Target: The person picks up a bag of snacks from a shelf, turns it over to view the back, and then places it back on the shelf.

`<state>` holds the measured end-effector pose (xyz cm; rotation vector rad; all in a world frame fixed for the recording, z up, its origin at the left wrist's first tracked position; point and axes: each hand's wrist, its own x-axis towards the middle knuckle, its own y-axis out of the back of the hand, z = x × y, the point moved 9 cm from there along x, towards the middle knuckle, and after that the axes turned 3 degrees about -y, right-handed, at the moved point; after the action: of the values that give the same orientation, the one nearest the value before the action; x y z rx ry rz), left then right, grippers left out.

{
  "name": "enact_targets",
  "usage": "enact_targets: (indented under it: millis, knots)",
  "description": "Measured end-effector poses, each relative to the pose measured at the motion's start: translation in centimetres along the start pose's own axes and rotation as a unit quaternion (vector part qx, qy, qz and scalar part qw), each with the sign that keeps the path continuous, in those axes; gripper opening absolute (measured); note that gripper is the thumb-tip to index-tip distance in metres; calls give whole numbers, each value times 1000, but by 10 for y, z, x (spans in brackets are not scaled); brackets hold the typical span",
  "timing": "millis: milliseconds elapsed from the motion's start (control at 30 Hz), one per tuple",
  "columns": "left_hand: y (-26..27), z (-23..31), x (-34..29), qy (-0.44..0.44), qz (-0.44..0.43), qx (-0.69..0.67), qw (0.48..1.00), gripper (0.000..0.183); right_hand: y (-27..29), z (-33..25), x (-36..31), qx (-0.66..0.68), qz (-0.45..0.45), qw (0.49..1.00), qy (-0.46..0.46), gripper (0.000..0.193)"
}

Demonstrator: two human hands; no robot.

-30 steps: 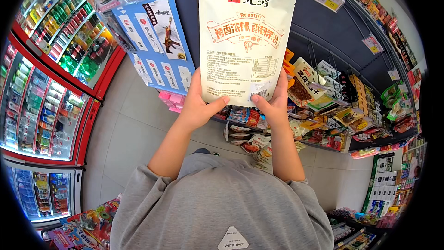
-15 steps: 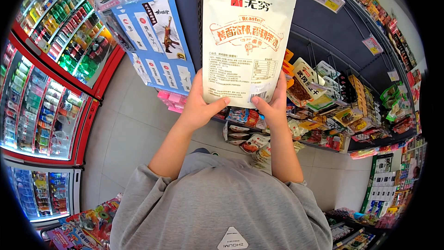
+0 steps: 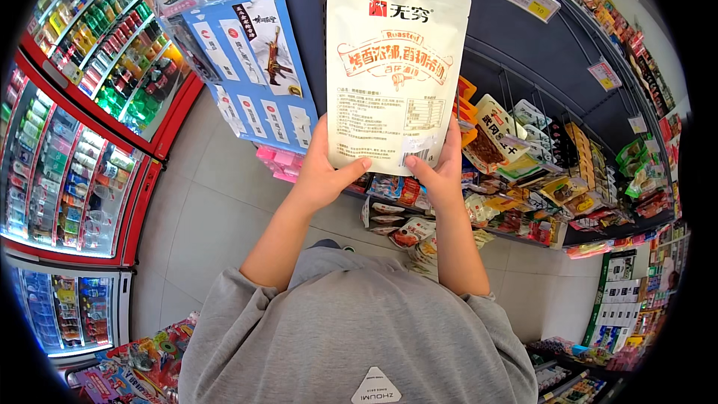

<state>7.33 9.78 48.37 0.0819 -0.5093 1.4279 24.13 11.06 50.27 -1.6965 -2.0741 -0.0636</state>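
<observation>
I hold a large cream-coloured snack pouch [image 3: 393, 68] upright in front of me, its printed back side facing me. My left hand [image 3: 325, 172] grips its lower left corner, thumb across the front. At the lower right corner my right hand [image 3: 441, 168] grips it the same way. The pouch hides part of the dark shelf behind it.
A dark shelf [image 3: 523, 68] with hanging snack packets [image 3: 516, 157] runs to the right. A blue display stand [image 3: 258, 68] is on the left, next to red-framed drink fridges [image 3: 67, 127]. Grey floor tiles [image 3: 202, 210] lie below. More goods sit at lower right [image 3: 621, 314].
The pouch has dropped slightly lower in view and tilted a little; both hands keep the same grip.
</observation>
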Motion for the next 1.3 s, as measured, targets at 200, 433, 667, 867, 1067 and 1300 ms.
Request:
enact_targets:
  millis: [200,433,667,867,1067,1300]
  knots:
    - [0,1,-1,1,3,3,1000,69,1,4,0,-14,-4,1000,2,81]
    - [1,-2,-1,9,-2,10,1000,69,2,7,-1,-20,-5,1000,4,81]
    - [0,-4,-1,7,0,9,1000,69,4,7,-1,-26,-4,1000,2,80]
    - [0,-3,-1,0,3,13,1000,68,6,8,-4,-25,0,1000,3,80]
    - [0,-6,-2,6,-3,15,1000,68,6,9,-4,-28,-6,1000,8,81]
    - [2,-8,-2,12,2,15,1000,68,6,9,-3,-35,-6,999,10,81]
